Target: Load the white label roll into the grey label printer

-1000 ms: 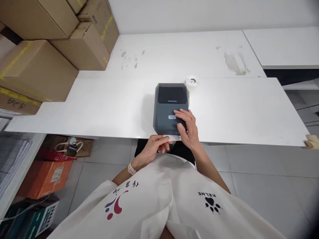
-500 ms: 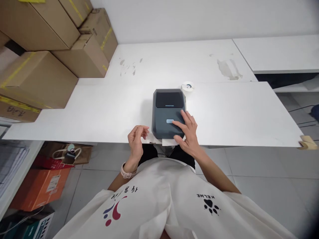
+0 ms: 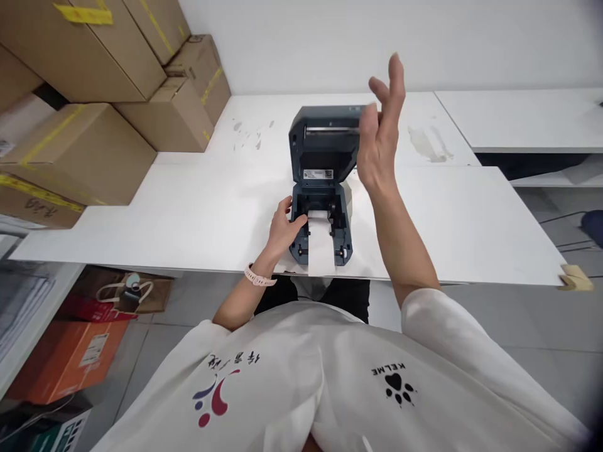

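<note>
A dark grey label printer (image 3: 320, 207) sits near the front edge of the white table (image 3: 447, 220), its lid (image 3: 325, 141) swung up and back. White label paper (image 3: 321, 248) runs out of its open bay over the front. My left hand (image 3: 282, 229) rests against the printer's left side, fingers curled on the edge of the base. My right hand (image 3: 381, 135) is raised beside the upright lid's right edge, fingers stretched out and apart, holding nothing.
Stacked cardboard boxes (image 3: 94, 107) fill the table's back left. A second white table (image 3: 518, 116) stands at the back right. Under the table at left are an orange box (image 3: 66, 358) and a brown bag (image 3: 127, 292). A cardboard scrap (image 3: 575, 277) sits at the table's right corner.
The printer's lid, closed before, now stands open with the paper roll bay exposed. My right hand rose from the lid's top; my left hand moved onto the printer's left side.
</note>
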Demonstrator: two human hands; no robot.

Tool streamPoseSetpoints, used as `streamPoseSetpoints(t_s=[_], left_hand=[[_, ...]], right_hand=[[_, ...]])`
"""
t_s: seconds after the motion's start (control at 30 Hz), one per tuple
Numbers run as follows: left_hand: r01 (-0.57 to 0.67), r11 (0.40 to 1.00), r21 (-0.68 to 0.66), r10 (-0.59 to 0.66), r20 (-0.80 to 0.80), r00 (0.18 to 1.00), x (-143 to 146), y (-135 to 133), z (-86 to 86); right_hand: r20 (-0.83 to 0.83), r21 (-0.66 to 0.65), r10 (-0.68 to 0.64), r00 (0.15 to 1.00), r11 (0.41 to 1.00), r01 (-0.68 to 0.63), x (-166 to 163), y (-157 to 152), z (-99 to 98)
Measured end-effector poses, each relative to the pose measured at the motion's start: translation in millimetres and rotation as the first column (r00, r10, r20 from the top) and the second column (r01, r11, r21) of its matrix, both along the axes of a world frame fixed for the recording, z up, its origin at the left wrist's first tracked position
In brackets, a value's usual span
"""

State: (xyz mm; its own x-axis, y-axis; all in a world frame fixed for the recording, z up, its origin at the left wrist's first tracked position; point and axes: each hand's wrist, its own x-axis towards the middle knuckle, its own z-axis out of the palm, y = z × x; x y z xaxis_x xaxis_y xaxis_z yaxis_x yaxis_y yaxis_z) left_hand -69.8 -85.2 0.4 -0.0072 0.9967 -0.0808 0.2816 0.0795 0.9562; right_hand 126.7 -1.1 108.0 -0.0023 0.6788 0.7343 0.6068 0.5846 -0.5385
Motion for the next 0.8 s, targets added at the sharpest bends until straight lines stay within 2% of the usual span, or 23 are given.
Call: streamPoseSetpoints(t_s=[0.07,0.13,0.23,0.27,0.3,0.37,0.4,0.47,0.53,0.6,0.63,0.7,0.8], left_hand=[[0.016,1.0,-0.003,-0.016,-0.036,0.999,4,4,-0.2],[0.015,1.0,-0.001,-0.015,-0.075,0.997,7,6,0.0],[0.004,1.0,0.014,-0.003,-0.115,0.993,9,6,1.7],[0.0,1.0,0.025,0.004,-0.129,0.992,9,6,2.4],[-0.003,0.999,0.037,0.008,-0.148,0.989,10,6,2.9],[-0.006,0.999,0.05,0.016,-0.196,0.98,9,5,2.7],[-0.009,0.999,0.052,0.019,-0.213,0.977,9,6,1.9],[-0.021,0.998,0.058,0.033,-0.217,0.976,9,7,-1.7],[-0.047,0.996,0.074,0.06,-0.183,0.981,8,9,-6.8],[-0.067,0.993,0.095,0.08,-0.135,0.988,7,10,-12.0],[-0.075,0.992,0.103,0.087,-0.115,0.99,7,11,-14.0],[-0.081,0.99,0.116,0.091,-0.091,0.992,7,11,-16.3],[-0.074,0.991,0.111,0.084,-0.092,0.992,7,9,-15.2]], right_hand=[[-0.034,-0.023,0.034,0.999,0.999,-0.034,2,23,8.2],[-0.034,0.004,0.041,0.999,0.999,-0.04,6,32,9.1],[0.011,0.095,-0.055,0.998,0.994,0.053,11,16,-1.2],[0.061,0.09,-0.07,0.996,0.994,0.065,11,6,-7.2],[0.146,0.045,-0.049,0.988,0.998,0.043,10,-4,-14.1],[0.389,-0.168,0.106,0.915,0.985,-0.042,6,-22,-29.1],[0.505,-0.303,0.209,0.837,0.951,-0.054,2,-28,-36.3],[0.665,-0.517,0.395,0.634,0.856,0.009,-8,-32,-48.8],[0.733,-0.611,0.512,0.447,0.785,0.103,-20,-27,-57.0],[0.729,-0.664,0.6,0.329,0.736,0.13,-29,-19,-59.6],[0.707,-0.693,0.637,0.307,0.712,0.118,-31,-15,-58.5],[0.609,-0.77,0.722,0.328,0.638,0.024,-24,-9,-51.8],[0.315,-0.828,0.836,0.45,0.474,-0.301,15,-16,-35.6]])
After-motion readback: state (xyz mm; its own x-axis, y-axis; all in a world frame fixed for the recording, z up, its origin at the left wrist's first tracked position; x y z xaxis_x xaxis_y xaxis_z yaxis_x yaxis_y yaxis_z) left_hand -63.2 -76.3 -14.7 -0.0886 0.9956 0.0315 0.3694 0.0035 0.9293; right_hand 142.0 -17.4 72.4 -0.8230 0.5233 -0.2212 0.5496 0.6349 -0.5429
